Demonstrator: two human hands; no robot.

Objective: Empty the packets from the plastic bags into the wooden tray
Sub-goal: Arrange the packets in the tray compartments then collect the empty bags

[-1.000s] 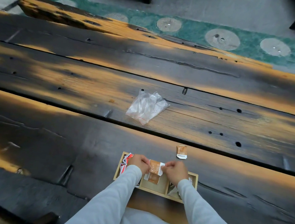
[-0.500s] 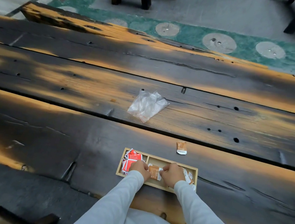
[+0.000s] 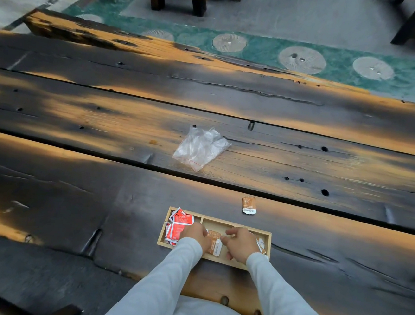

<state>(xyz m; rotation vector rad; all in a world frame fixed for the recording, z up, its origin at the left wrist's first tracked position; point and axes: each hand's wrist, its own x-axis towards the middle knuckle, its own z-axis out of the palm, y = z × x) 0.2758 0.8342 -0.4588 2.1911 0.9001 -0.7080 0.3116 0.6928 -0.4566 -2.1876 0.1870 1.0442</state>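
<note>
Over the wooden tray (image 3: 218, 224) — left hand (image 3: 196, 234), right hand (image 3: 241, 243), each grip on one brown, white-ended packet (image 3: 215, 244).

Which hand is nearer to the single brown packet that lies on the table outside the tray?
Right. The right hand is in the wooden tray, almost directly below the loose brown packet in the view; the left hand is farther left, beside the red packets.
</note>
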